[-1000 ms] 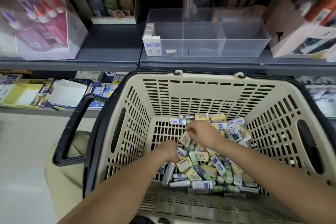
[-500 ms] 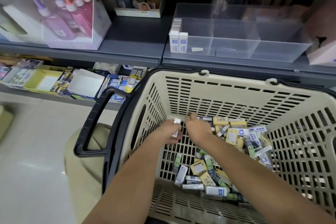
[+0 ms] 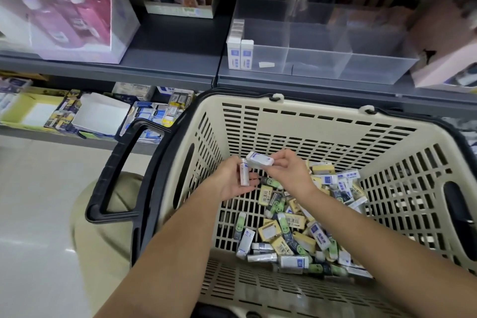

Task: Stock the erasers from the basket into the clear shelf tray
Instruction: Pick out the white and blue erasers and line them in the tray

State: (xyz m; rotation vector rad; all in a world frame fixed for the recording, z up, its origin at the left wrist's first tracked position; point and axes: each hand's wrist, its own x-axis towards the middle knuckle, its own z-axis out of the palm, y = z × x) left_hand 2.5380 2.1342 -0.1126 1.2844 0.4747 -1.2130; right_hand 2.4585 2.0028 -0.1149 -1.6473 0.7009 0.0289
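Observation:
A beige slotted basket (image 3: 304,121) with black handles holds a heap of several small erasers (image 3: 296,230) in white, yellow and green wrappers. Above its left part, my left hand (image 3: 232,183) holds one white eraser (image 3: 244,175) upright in its fingers. My right hand (image 3: 289,173) pinches a second white eraser (image 3: 259,160) lying flat, its end touching the top of the first. On the grey shelf behind stands the clear shelf tray (image 3: 343,59), divided into compartments. Two rows of white erasers (image 3: 238,53) stand at its left end.
A display box of glue bottles (image 3: 69,8) sits on the shelf at left, a pink box (image 3: 444,59) at the tray's right. The lower shelf holds stationery boxes (image 3: 100,116). The basket rests on a tan stool (image 3: 103,219) over pale floor.
Both hands have risen out of the eraser heap, each holding a white eraser now. They meet above the basket's left side. The view has shifted left and closer to the shelf.

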